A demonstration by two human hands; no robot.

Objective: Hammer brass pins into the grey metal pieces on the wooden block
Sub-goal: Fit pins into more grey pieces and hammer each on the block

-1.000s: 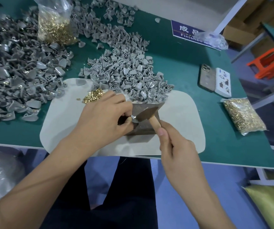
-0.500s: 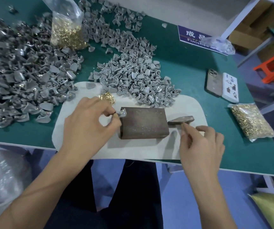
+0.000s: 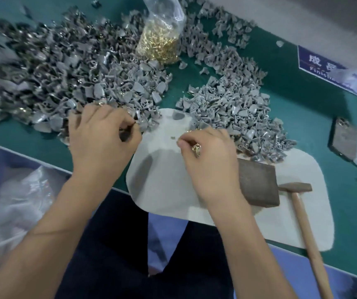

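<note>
Hammer set down, both hands reloading.

At centre left the left hand (image 3: 100, 134) has carried the pinned piece to the big grey pile (image 3: 50, 83), fingers curled on something dark. The right hand (image 3: 207, 154) pinches brass pins (image 3: 196, 147). At lower right the wooden block (image 3: 257, 186) sits bare, the hammer (image 3: 300, 203) dropped beside it.

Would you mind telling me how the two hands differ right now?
The left hand is at the edge of the left pile of grey pieces, fingers curled; the right hand is over the white mat, pinching brass pins. Neither holds the hammer, which lies beside the wooden block.
</note>
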